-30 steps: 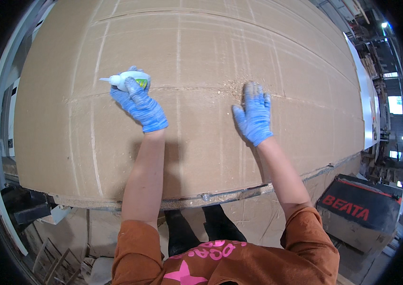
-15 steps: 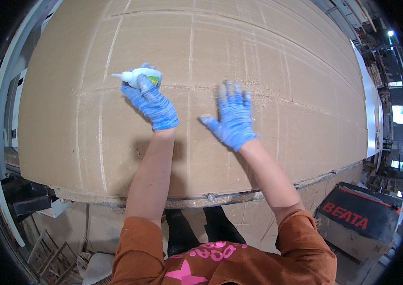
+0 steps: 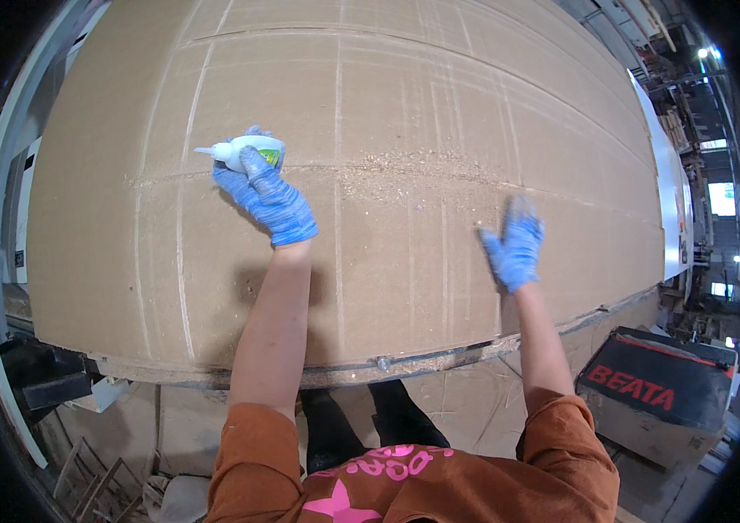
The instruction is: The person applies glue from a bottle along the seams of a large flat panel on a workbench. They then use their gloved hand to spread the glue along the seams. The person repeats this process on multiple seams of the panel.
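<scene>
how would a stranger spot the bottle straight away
Over the big brown surface, find the blue-gloved left hand. It grips a white bottle with a green label, set apart from the hand by its thin nozzle pointing left.

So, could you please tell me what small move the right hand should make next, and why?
I would probably sweep the empty right hand forward and leftward through the loose pale crumbs, since they lie scattered there on the brown board, while the left hand is occupied holding the white bottle.
</scene>
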Demonstrator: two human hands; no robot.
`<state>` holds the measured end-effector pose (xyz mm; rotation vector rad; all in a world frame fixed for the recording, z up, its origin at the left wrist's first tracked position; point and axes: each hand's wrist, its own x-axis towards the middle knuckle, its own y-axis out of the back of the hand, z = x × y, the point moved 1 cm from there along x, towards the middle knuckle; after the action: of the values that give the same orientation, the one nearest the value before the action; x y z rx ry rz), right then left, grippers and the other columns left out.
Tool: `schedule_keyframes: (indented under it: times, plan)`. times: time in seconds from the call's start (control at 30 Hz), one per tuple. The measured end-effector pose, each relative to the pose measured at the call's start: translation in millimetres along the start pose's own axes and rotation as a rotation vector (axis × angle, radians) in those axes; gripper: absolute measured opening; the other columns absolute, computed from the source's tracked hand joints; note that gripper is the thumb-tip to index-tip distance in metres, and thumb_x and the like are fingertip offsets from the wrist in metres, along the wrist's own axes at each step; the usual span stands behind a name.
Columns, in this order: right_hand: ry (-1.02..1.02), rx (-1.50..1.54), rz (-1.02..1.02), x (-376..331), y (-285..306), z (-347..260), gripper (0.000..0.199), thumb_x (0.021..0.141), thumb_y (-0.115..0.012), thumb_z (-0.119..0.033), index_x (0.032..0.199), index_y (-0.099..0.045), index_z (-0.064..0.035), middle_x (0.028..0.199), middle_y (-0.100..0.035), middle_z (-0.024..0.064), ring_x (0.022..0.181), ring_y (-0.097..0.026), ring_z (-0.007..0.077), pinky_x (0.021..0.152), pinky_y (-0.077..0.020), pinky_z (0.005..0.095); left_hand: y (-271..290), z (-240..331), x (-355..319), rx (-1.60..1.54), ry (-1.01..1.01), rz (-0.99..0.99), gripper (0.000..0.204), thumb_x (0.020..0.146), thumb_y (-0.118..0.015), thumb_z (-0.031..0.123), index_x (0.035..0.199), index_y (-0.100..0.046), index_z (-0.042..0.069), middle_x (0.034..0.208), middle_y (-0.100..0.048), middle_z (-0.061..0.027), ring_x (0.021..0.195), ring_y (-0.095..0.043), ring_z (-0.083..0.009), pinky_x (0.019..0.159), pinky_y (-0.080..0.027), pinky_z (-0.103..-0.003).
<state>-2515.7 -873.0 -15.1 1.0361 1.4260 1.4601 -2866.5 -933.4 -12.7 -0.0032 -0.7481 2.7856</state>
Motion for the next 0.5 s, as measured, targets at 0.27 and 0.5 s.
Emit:
schedule_keyframes:
  times: [0.27,0.5]
  plan:
    - [-0.036,0.047,0.151,3,-11,10,0.086,0.083,-0.052,-0.057,0.143,-0.028,-0.0002,0.149,-0.022,0.0258,0.140,-0.017,0.0395,0.112,-0.0089,0.0534,4,-5,1,0.039,0.022,-0.055,0.047,0.090,-0.057,0.045,0.117,-0.039,0.011,0.112,-0.054,-0.0096,0.099,-0.054,-0.0184,0.078,-0.053,-0.036]
    - [0.278,0.149,0.096,73,12,-70,0.090,0.081,-0.053,-0.061,0.142,-0.029,0.0012,0.148,-0.026,0.0236,0.140,-0.019,0.0369,0.114,-0.0088,0.0498,1,-4,1,0.039,0.023,-0.048,0.047,0.090,-0.057,0.044,0.117,-0.039,0.010,0.111,-0.055,-0.0105,0.098,-0.055,-0.0176,0.077,-0.052,-0.034]
